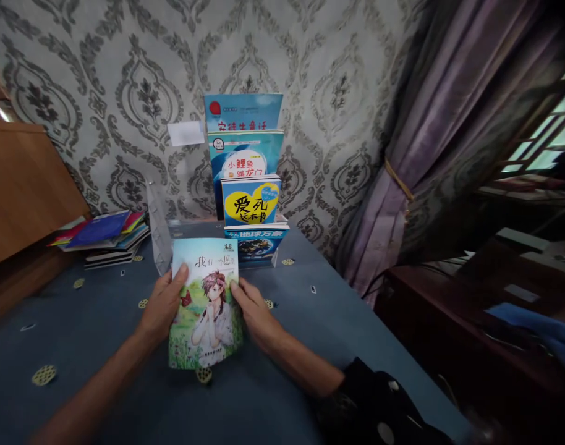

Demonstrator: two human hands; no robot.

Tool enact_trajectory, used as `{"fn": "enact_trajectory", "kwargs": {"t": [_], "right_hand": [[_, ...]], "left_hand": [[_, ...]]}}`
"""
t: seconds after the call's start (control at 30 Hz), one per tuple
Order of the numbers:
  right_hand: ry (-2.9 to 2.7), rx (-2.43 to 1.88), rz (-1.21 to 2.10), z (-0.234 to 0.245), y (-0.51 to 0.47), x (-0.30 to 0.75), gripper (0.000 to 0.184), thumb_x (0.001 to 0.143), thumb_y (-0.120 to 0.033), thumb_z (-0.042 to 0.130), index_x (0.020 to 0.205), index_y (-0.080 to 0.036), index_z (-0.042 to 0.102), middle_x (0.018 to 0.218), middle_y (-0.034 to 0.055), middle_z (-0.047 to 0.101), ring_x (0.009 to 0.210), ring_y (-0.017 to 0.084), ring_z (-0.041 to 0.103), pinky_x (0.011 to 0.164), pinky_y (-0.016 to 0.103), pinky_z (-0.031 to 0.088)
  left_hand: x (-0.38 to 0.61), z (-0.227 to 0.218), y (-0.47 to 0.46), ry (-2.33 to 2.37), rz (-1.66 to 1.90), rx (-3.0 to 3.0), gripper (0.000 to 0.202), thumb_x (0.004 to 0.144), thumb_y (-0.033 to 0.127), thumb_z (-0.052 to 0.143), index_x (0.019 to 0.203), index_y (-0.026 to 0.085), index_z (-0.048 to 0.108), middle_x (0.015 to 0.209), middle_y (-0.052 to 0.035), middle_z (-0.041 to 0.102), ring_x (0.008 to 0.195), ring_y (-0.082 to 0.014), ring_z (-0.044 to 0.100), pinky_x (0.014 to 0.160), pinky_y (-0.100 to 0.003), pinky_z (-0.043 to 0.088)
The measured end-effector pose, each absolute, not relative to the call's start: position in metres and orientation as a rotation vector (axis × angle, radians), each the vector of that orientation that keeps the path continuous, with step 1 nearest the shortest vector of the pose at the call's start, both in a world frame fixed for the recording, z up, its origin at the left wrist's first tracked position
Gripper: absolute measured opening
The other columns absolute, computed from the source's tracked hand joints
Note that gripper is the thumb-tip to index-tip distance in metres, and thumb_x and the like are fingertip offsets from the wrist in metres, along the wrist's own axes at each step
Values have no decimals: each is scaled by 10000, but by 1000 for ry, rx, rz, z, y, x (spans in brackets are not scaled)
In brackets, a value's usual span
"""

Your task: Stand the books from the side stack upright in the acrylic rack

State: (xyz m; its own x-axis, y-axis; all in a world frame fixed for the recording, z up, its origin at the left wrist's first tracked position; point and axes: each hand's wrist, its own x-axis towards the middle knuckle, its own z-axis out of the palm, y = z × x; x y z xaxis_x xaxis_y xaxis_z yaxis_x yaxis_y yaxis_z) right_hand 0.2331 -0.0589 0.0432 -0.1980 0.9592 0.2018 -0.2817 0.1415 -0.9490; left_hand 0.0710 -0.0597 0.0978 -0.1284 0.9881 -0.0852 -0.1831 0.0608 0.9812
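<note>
Both my hands hold a picture book [206, 303] with a girl on its cover, just above the blue tablecloth [101, 346]. My left hand [162, 306] grips its left edge, thumb on the cover. My right hand [254, 315] grips its right edge. Right behind the book stands a clear tiered display rack [162, 238] against the wall. It carries several books, one above another: a blue one [256, 242] at the bottom, a yellow-heart cover [251, 201], a fish cover [245, 154], and a light blue one [243, 111] on top.
A stack of flat books [104, 238] lies at the back left of the table, beside a wooden headboard-like panel [23, 185]. A purple curtain [431, 154] hangs at the right, with a dark wooden desk [486, 309] below a window. A small white label [186, 133] sticks to the patterned wall.
</note>
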Motion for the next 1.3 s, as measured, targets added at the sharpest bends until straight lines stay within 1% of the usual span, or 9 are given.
{"fn": "enact_trajectory", "kwargs": {"t": [0.2,0.33,0.4,0.5,0.57,0.67,0.83,1.03,1.3], "right_hand": [[-1451,-625,1201,61,-48,258,369,891,-523,601,1082,-211,650,1130,69,722,1052,219,664,1004,405,487],[-1606,-582,1048,70,-41,275,297,922,-463,575,1062,-214,657,1081,46,720,1032,202,665,1006,406,485],[-1677,-656,931,72,-39,282,256,943,-414,552,1057,-216,667,1039,36,720,1010,199,666,958,389,516],[-1805,-727,732,68,-41,290,214,965,-304,536,1109,-223,671,1074,41,719,1040,194,662,950,381,523],[-1908,-697,583,60,-45,296,232,978,-248,517,1155,-223,666,1153,64,706,1116,193,638,992,401,504],[-2060,-649,440,41,-53,304,262,994,-207,485,1180,-231,668,1206,92,691,1184,196,605,1005,430,504],[-2283,-633,379,11,-60,310,256,984,-183,508,1150,-218,700,1161,116,712,1158,207,637,993,428,527],[-2386,-649,394,4,-57,310,260,947,-148,544,1145,-190,706,1174,132,713,1177,217,635,1028,448,509],[-2392,-693,497,7,-59,313,364,875,-73,516,1156,-209,705,1263,124,685,1243,211,604,1062,474,479]], "left_hand": [[51,120,-56,1144,1205,1423,461,622,584,823,785,166,717,670,-68,719,600,-249,684,521,-282,559],[38,137,-59,1171,1140,1841,323,678,509,801,642,195,731,622,-30,689,592,-215,647,512,-233,525],[29,136,-59,1150,1064,2018,235,750,476,757,750,243,789,726,-18,739,691,-238,686,592,-243,558],[16,121,-59,1013,944,2224,265,862,489,649,1050,364,786,1074,-4,771,1003,-298,704,877,-327,570],[9,104,-61,922,865,2324,349,908,555,564,1180,409,728,1233,-2,719,1203,-321,625,1050,-408,483],[1,76,-69,936,697,2450,439,949,602,456,1299,414,644,1361,-20,640,1331,-319,526,1165,-499,347],[-9,36,-79,912,415,2670,436,1020,413,422,1454,426,452,1537,-2,451,1438,-281,390,1194,-537,280],[-14,18,-81,870,283,2836,669,977,165,458,1558,396,219,1596,-5,334,1479,-277,295,1196,-537,284],[-9,20,-97,904,203,2820,861,864,-13,430,1576,379,146,1621,19,262,1494,-243,260,1207,-482,304]]}}
